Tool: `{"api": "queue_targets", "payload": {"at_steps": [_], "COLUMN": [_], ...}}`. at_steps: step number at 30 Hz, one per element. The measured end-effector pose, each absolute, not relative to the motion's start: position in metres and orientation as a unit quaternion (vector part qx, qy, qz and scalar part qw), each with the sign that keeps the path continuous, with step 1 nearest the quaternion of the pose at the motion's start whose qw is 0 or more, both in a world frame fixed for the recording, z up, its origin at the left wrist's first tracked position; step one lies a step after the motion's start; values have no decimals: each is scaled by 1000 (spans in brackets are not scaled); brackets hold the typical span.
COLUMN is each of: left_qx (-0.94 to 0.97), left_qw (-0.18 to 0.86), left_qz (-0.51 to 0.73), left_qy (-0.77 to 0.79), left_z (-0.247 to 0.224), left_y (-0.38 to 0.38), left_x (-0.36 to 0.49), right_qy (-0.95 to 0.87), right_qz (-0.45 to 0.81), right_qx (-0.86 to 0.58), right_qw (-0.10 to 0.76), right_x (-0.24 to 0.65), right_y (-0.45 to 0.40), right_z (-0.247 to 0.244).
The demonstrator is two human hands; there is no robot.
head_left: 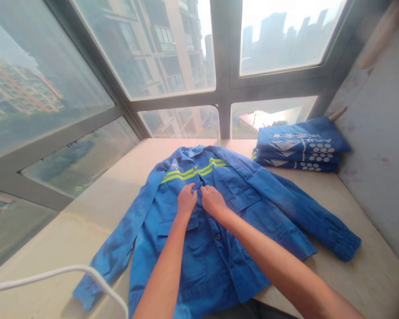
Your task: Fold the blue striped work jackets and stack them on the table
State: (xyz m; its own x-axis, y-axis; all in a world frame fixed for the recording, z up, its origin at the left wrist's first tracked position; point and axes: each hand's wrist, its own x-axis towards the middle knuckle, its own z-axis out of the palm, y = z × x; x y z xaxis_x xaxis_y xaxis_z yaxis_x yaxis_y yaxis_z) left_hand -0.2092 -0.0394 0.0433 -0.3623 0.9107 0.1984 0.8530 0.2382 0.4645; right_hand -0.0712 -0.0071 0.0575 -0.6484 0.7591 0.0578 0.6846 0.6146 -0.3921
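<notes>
A blue work jacket (173, 204) with yellow-green reflective stripes across the chest lies spread front side up, its collar pointing away from me and its sleeves out to both sides. My left hand (187, 200) pinches the front opening just below the stripes. Right beside it, my right hand (213, 198) grips the other front edge. Between my fingertips a button (198, 186) shows. Lower on the placket, another button (218, 236) is visible, and the lower front edges lie apart. Part of the front is hidden beneath my forearms.
Folded blue garments (299, 146) with white print are stacked at the back right, against the wall (379, 159). A white cable (69, 268) curves through the lower left. Windows with grey frames (223, 88) border the pale surface (119, 177) at the back and left.
</notes>
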Motion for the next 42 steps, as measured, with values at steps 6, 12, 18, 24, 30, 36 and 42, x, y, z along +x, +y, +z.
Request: {"api": "queue_targets", "payload": {"at_steps": [6, 12, 18, 24, 30, 36, 42], "left_qx": [556, 536, 534, 532, 534, 530, 504], "left_qw": [85, 74, 72, 91, 146, 167, 202], "left_qz": [285, 302, 302, 270, 222, 228, 306], "left_qy": [776, 784, 786, 797, 803, 799, 782], "left_z": [12, -6, -4, 0, 11, 21, 13], "left_y": [2, -6, -8, -5, 18, 21, 5], "left_x": [-216, -211, -208, -206, -219, -224, -224], "right_qy": [-855, -793, -749, -757, -786, -785, -750], "right_qz": [195, 264, 334, 359, 338, 320, 336], "right_qx": [-463, -524, -532, -492, -464, -476, -517], "right_qw": [131, 164, 209, 238, 231, 234, 238], "right_x": [-101, -91, -84, -87, -89, -89, -93], "right_y": [26, 50, 65, 64, 56, 50, 56], "right_z": [35, 11, 0, 0, 2, -2, -4]}}
